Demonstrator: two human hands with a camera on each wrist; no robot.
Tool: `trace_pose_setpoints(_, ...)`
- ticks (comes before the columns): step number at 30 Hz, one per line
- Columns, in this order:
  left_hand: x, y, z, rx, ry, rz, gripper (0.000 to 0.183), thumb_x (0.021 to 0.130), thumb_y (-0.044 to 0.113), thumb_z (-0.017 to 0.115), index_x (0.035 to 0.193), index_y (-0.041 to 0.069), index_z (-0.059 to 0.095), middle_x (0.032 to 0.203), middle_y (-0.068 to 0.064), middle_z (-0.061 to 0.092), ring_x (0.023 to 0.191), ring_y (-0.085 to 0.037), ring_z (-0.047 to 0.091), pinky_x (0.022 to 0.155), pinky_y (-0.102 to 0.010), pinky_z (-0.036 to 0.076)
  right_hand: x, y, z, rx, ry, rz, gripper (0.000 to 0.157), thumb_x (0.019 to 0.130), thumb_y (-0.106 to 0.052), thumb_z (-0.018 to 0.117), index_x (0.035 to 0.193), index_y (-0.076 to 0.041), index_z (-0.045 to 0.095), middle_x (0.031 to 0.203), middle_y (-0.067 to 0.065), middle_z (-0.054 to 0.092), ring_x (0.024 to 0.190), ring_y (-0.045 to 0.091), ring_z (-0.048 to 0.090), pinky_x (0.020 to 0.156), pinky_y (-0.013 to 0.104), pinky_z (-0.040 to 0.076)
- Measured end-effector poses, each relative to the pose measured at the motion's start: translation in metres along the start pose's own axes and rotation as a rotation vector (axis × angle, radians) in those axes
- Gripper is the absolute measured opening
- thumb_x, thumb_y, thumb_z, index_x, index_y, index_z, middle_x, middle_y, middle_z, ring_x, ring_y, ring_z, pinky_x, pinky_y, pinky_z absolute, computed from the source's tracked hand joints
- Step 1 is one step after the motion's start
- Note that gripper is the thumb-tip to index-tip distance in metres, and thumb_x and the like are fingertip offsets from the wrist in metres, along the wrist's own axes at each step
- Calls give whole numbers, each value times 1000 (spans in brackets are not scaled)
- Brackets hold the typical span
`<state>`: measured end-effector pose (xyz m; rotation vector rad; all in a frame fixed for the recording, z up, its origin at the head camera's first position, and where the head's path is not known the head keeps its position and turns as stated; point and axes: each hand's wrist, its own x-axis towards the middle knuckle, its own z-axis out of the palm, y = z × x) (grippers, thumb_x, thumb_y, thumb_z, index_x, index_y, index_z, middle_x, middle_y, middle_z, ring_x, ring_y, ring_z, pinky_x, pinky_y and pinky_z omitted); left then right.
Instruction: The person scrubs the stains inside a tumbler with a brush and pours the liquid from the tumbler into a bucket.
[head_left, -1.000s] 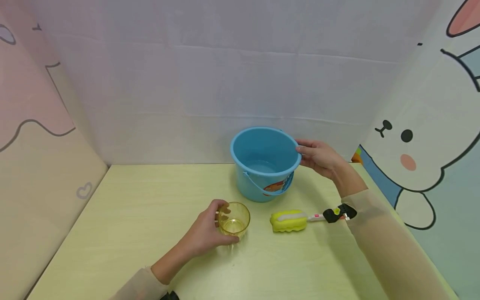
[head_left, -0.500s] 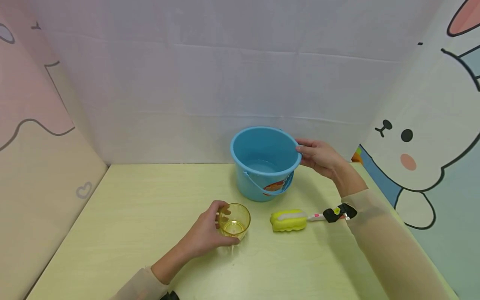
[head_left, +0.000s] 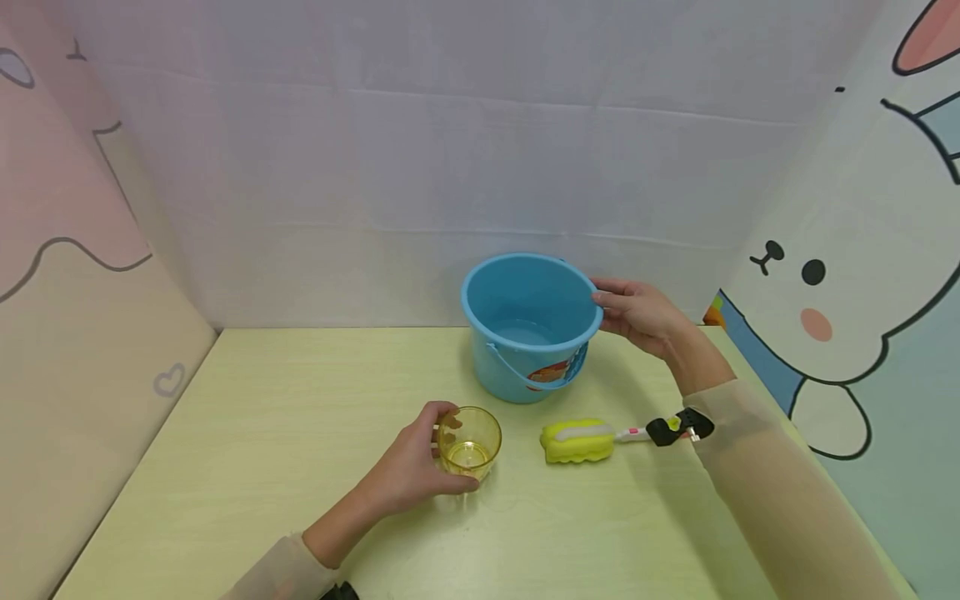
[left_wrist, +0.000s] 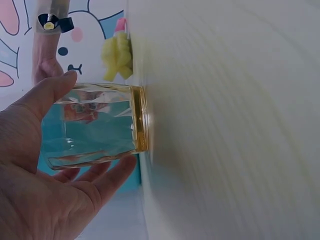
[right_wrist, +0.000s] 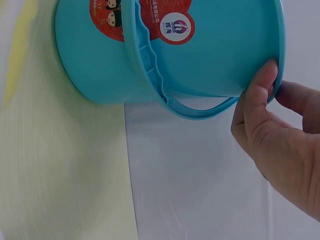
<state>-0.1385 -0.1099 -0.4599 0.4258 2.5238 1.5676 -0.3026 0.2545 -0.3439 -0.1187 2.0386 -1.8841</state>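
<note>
In the head view my left hand [head_left: 416,462] holds a clear amber-tinted drinking glass [head_left: 487,433], thumb on the near side and fingers on the far side. The left wrist view shows the glass [left_wrist: 95,125] upright, its thick base against the tabletop. My right hand [head_left: 637,317] pinches the right rim of a blue plastic bucket [head_left: 525,367]. That bucket stands at the back of the table, its handle hanging down at the front. Seen from the right wrist, my hand [right_wrist: 285,120] has its thumb and fingers on either side of the rim, above a red label [right_wrist: 165,20].
A yellow sponge brush [head_left: 577,440] lies right of the glass, in front of the bucket; its pale handle runs behind the right wrist strap [head_left: 678,427]. The pale yellow table [head_left: 300,392] meets a white sheet [head_left: 337,275] behind and printed panels at both sides.
</note>
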Motion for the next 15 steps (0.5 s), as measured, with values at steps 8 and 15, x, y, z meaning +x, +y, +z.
trace_pose_setpoints(8, -1, 3, -4, -24, -3, -29, 101, 69, 34, 102, 149, 12, 45, 141, -8, 58, 121, -34, 62, 100, -49, 55, -2, 1, 0, -45, 23, -5, 59, 113, -24, 54, 164, -1, 35, 154, 25, 48, 120, 27, 69, 94, 31, 59)
trace_pose_setpoints(15, 0, 6, -13, -78, 51, -15, 84, 82, 38, 94, 148, 13, 48, 139, -5, 61, 125, -30, 62, 109, -52, 50, -9, 2, -3, -128, 49, -24, 62, 114, -34, 50, 163, 1, 34, 151, 26, 49, 118, 26, 68, 95, 31, 59)
